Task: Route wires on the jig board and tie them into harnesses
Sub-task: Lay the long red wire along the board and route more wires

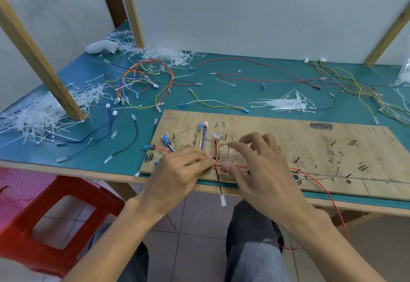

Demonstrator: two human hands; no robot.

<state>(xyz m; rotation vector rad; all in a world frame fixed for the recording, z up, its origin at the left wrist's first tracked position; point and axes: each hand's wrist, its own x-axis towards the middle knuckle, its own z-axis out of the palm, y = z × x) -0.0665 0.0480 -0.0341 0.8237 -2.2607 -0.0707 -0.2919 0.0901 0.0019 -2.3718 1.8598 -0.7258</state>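
Jig board (288,139): handwritten "1134" near its far right corner; "175" at its far left corner; other black handwritten characters and a smudged scrawl, illegible.

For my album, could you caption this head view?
Two hands gather coloured wires on a wooden jig board.

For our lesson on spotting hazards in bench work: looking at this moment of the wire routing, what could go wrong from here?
1. The long red wire trails off the jig board past the table edge toward the person's lap; a knee could snag it and drag routed wires loose.
2. The black wire hangs over the edge too and might slip out.
3. The left hand pinches the bundle while the right hand is spread open, so wires may shift before tying.
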